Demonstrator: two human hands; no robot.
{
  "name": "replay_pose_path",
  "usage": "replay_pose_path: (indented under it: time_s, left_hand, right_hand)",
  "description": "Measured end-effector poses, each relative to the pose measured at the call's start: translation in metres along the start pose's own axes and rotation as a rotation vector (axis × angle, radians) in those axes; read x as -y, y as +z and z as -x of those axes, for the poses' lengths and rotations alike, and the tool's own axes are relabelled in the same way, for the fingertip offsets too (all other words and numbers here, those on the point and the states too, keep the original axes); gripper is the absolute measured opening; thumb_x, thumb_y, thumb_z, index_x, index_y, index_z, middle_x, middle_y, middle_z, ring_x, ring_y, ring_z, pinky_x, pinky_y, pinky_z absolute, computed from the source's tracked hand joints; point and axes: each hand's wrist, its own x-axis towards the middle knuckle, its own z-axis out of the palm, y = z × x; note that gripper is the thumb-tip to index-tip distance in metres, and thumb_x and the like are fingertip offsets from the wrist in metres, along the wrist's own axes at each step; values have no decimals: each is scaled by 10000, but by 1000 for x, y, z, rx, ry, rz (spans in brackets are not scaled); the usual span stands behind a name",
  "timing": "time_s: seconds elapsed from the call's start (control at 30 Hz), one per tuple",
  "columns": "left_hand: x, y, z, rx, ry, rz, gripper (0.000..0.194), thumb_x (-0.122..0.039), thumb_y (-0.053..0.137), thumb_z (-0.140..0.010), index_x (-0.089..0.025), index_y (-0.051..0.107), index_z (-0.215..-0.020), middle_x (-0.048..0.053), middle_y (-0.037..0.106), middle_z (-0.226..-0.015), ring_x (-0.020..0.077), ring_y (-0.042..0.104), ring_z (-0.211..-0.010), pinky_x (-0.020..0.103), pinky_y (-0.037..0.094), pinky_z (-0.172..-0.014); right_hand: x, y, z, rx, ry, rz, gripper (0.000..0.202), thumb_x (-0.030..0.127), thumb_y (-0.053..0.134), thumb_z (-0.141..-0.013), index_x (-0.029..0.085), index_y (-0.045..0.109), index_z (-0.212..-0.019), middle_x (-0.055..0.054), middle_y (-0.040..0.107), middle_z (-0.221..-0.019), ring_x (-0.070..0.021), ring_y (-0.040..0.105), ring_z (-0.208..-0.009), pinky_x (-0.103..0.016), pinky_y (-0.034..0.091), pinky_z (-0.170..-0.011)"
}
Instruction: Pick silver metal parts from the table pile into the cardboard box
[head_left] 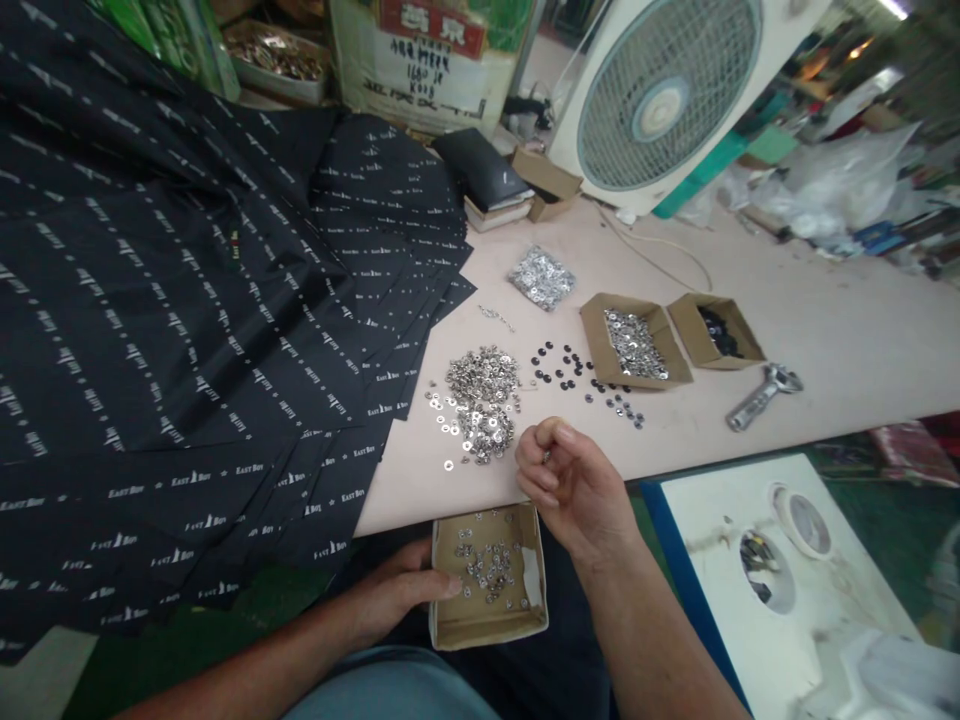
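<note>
My left hand (pixel 405 590) grips the left wall of a small cardboard box (pixel 487 632) in front of my lap, thumb over its rim. Inside lie several small metal snap fasteners (pixel 491 570). My right hand (pixel 574 485) is curled, palm up, above the table edge just beyond the box. Its fingers are closed; what they hold, if anything, is too small to make out. Left of this hand, on the table, is a pile of silver snap parts (pixel 484 385), with flat metal rings (pixel 448 465) scattered beside it. Dark round snap caps (pixel 566 360) lie farther back.
Black printed fabric (pixel 225 300) covers the left side. Two open cardboard boxes hold silver parts (pixel 636 345) and dark parts (pixel 720 330). An adjustable wrench (pixel 763 395), a bag of metal parts (pixel 541 278) and a fan (pixel 667 100) are to the right and back.
</note>
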Motion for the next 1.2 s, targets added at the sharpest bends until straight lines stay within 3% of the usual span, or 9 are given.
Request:
replay_pose_path:
  time_s: [0.2, 0.4, 0.53, 0.63, 0.83, 0.93, 1.03, 1.13, 1.2]
  left_hand:
    - [5, -1, 0, -25, -18, -19, 549, -276, 739, -828, -177, 695, -1367, 125, 756, -1350, 374, 693, -1233, 539, 456, -1154]
    - [5, -1, -1, -16, -8, -26, 537, -282, 736, -835, -187, 701, -1362, 124, 764, -1332, 376, 704, -1209, 541, 467, -1134]
    - [2, 1, -1, -4, -1, -18, 559, -271, 731, -822, -173, 695, -1371, 130, 771, -1316, 385, 682, -1247, 540, 463, -1137]
    - [-1, 4, -2, 2, 4, -29, 570, -258, 725, -814, -173, 691, -1377, 123, 777, -1303, 386, 659, -1282, 532, 447, -1150]
    - [-1, 2, -1, -5, 14, -38, 556, -244, 728, -790, -174, 712, -1341, 116, 778, -1297, 388, 672, -1254, 533, 423, -1161]
    - [1, 0, 0, -21, -3, -27, 525, -250, 740, -781, -161, 732, -1298, 125, 784, -1278, 387, 680, -1233, 531, 439, -1140]
    - [-1, 1, -1, -10, -6, -17, 545, -281, 751, -778, -157, 723, -1308, 133, 786, -1267, 383, 689, -1210, 527, 457, -1116]
    - [-3, 3, -1, -1, 3, -20, 550, -286, 748, -781, -166, 721, -1317, 125, 790, -1257, 361, 715, -1156, 499, 476, -1089]
    - [-4, 3, -1, -6, 9, -21, 543, -278, 748, -776, -172, 728, -1307, 114, 795, -1248, 350, 720, -1143, 482, 480, -1081]
  right_hand:
    - [6, -16, -3, -51, -38, 4, 234, 419, 707, -777, 224, 582, -747, 42, 448, -699, -80, 199, -502, -222, 130, -423]
    - [3, -16, -2, -103, -35, 70, 390, 611, 656, -841, 230, 607, -772, 36, 454, -676, -100, 253, -501, -239, 156, -431]
    - [-4, -4, 6, -73, -166, 624, 230, 453, 740, -857, 235, 682, -809, 60, 413, -604, -120, 331, -529, -264, 273, -500]
    - [-15, 5, 8, -2, -350, 1080, 87, 316, 721, -876, 257, 763, -926, 46, 507, -624, -142, 446, -573, -296, 369, -592]
    - [-30, 15, 1, 54, -516, 1376, 140, 264, 628, -947, 278, 767, -962, -19, 728, -899, -185, 631, -775, -334, 442, -742]
    - [-27, 18, 4, 17, -430, 1242, 88, 251, 663, -894, 248, 736, -845, 14, 606, -696, -158, 537, -658, -313, 402, -661]
    - [-19, 18, 11, 9, -177, 719, 114, 317, 689, -862, 235, 660, -788, 53, 473, -600, -126, 400, -548, -272, 335, -537]
    - [-15, 16, 16, 19, -4, 131, 161, 346, 708, -795, 235, 592, -785, 19, 581, -749, -123, 449, -587, -242, 322, -477]
    - [-16, 15, 17, 19, 43, -41, 172, 303, 728, -729, 234, 588, -802, -9, 634, -881, -129, 502, -649, -230, 342, -476]
